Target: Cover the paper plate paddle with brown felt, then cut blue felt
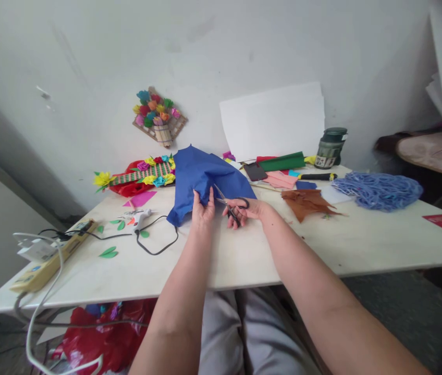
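A large blue sheet, paper or thin cloth, is raised over the middle of the table, creased and bent. Its lower edge is pinched between the thumb and fingers of my left hand. Black-handled scissors are in my right hand, fingers through the loops. The scissors' blades point up and left, apart from each other, at the edge of the blue sheet beside my left fingertips. Whether the blades have the sheet between them I cannot tell.
Left lie a glue gun, green paper leaves and a power strip with cables. Behind is a flower-decorated piece. On the right are brown crepe paper, a phone, a blue string bundle and a dark jar.
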The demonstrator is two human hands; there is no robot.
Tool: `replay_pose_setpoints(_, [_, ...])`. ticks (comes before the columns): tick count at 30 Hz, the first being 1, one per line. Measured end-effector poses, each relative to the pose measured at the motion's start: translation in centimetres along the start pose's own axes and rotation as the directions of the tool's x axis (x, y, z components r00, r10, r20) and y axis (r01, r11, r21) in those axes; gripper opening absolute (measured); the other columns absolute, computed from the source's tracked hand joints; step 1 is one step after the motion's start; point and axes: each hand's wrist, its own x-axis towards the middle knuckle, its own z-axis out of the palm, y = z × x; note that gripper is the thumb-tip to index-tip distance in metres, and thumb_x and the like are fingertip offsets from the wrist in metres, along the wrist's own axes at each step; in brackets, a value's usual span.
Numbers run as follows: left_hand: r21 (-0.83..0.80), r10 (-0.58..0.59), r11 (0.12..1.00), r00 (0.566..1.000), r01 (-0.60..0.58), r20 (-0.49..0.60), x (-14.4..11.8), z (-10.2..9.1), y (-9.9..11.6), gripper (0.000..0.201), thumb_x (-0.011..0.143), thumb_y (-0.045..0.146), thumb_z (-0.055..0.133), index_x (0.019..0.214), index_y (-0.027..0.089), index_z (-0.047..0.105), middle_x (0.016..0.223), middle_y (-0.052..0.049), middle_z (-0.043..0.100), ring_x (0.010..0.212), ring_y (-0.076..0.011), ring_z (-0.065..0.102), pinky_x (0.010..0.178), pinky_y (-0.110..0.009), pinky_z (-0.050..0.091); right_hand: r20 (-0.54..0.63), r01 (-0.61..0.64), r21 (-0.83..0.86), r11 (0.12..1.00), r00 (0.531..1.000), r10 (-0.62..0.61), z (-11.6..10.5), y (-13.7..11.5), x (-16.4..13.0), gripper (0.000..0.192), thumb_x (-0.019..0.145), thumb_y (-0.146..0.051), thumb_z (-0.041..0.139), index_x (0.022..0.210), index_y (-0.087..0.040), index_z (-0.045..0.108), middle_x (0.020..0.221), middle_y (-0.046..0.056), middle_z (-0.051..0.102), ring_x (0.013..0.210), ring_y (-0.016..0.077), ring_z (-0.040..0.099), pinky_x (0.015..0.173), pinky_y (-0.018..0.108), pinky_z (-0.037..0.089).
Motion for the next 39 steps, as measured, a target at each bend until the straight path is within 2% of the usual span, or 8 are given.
replay_pose_setpoints(5, [0.045,0.006,0.999,1.000,-0.005,-0.031,-0.2,0.3,0.1,0.037,0.092,0.030,0.041,0.128,0.026,0.049,0.108,-0.004,0.067,0.097,-0.0133,0.064,0.075,-0.024,0.057,-0.039,-0.010,-0.014,1.000,0.999,0.009,1.0,-0.3,0.0,0.051,0.085,-0.060,0.042,0.094,-0.012,0.057,0.070,0.013,0.070,0.057,0.0187,0.067,0.039,0.020,0.048])
replay_pose_setpoints(11, [-0.073,-0.017,0.997,1.000,0.016,-0.012,0.2,0.1,0.0,0.036,0.092,0.029,0.042,0.127,0.025,0.049,0.103,-0.004,0.068,0.096,-0.0139,0.064,0.076,-0.026,0.057,-0.102,0.067,0.010,0.998,0.993,-0.065,1.5,-0.2,0.7,0.051,0.085,-0.061,0.042,0.094,-0.013,0.056,0.066,0.009,0.069,0.052,0.0155,0.064,0.038,0.019,0.046])
replay_pose_setpoints(17, [0.037,0.007,0.999,1.000,-0.006,-0.029,0.4,0.0,0.1,0.036,0.093,0.031,0.041,0.127,0.028,0.050,0.105,-0.002,0.068,0.094,-0.0119,0.065,0.075,-0.022,0.057,-0.150,0.105,0.036,0.994,0.984,-0.098,1.8,0.0,1.2,0.054,0.083,-0.064,0.043,0.093,-0.013,0.057,0.061,0.005,0.066,0.048,0.0131,0.061,0.036,0.018,0.044])
replay_pose_setpoints(21, [-0.047,-0.007,0.999,1.000,0.006,-0.021,0.5,0.0,0.1,0.036,0.092,0.030,0.042,0.127,0.026,0.050,0.098,-0.003,0.069,0.091,-0.0142,0.066,0.074,-0.025,0.058,-0.194,0.114,0.047,0.992,0.976,-0.103,2.0,0.0,1.1,0.053,0.082,-0.063,0.045,0.091,-0.012,0.058,0.055,0.003,0.062,0.042,0.0111,0.057,0.032,0.017,0.039])
replay_pose_setpoints(28, [-0.007,0.060,0.998,0.994,-0.060,-0.088,0.5,0.0,0.1,0.025,0.090,0.027,0.048,0.113,0.025,0.059,0.090,0.000,0.069,0.080,-0.0094,0.066,0.068,-0.018,0.057,-0.270,0.118,-0.009,0.993,0.956,-0.116,2.4,-0.2,0.8,0.053,0.079,-0.063,0.052,0.086,-0.011,0.059,0.049,0.000,0.058,0.037,0.0087,0.052,0.030,0.015,0.032])
replay_pose_setpoints(33, [0.106,0.057,0.993,0.992,-0.045,-0.113,0.4,-0.2,0.1,0.019,0.089,0.032,0.050,0.102,0.026,0.062,0.082,0.003,0.068,0.068,-0.0046,0.063,0.058,-0.010,0.053,-0.284,0.088,-0.055,0.995,0.953,-0.100,2.3,-0.3,0.8,0.055,0.076,-0.065,0.055,0.085,-0.011,0.060,0.048,0.000,0.057,0.036,0.0088,0.050,0.028,0.016,0.030])
replay_pose_setpoints(39, [0.095,0.011,0.995,0.990,0.002,-0.140,0.4,-0.4,0.0,0.018,0.084,0.038,0.056,0.092,0.024,0.063,0.073,0.001,0.065,0.052,-0.0066,0.057,0.039,-0.011,0.043,-0.244,0.112,-0.037,0.993,0.963,-0.117,1.9,-0.1,0.5,0.052,0.079,-0.061,0.054,0.089,-0.011,0.061,0.051,0.000,0.058,0.037,0.0080,0.051,0.030,0.015,0.031])
